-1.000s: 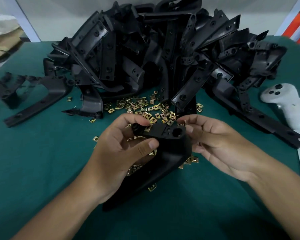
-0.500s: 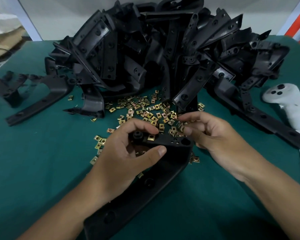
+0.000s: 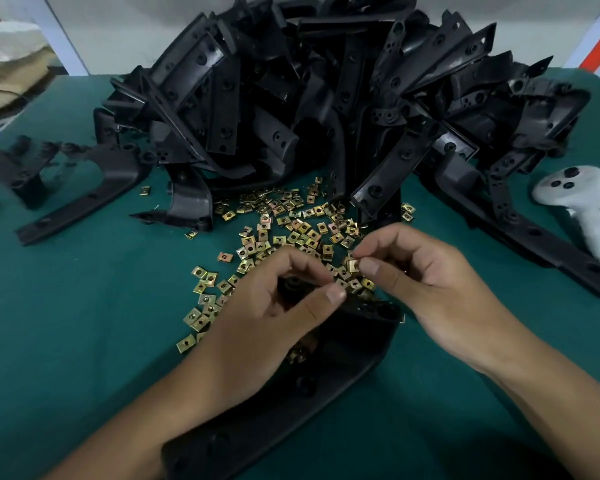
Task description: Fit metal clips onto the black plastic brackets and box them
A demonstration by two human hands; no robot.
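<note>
From where I sit, the black plastic bracket [image 3: 329, 368] lies slantwise on the green table cloth [image 3: 84, 323], its upper end at the near edge of the scattered metal clips [image 3: 284, 223]. I judge it stiff and light, a long moulded arm best held near the end being fitted, so that it cannot swing. The clips look small, thin and springy (likely slippery between fingertips), so one should be taken by its flat faces and slid on edgewise. My left hand [image 3: 274, 317] grips the bracket's upper end, thumb over the top and fingers curled round it. My right hand [image 3: 426, 289] is nearly closed, thumb and forefinger pinching one brass-coloured clip [image 3: 353, 264] just above that end, not yet seated as far as I can tell. Behind stands the big pile of brackets [image 3: 326, 109]; a white controller [image 3: 582, 202] lies to the right. No box shows.
</note>
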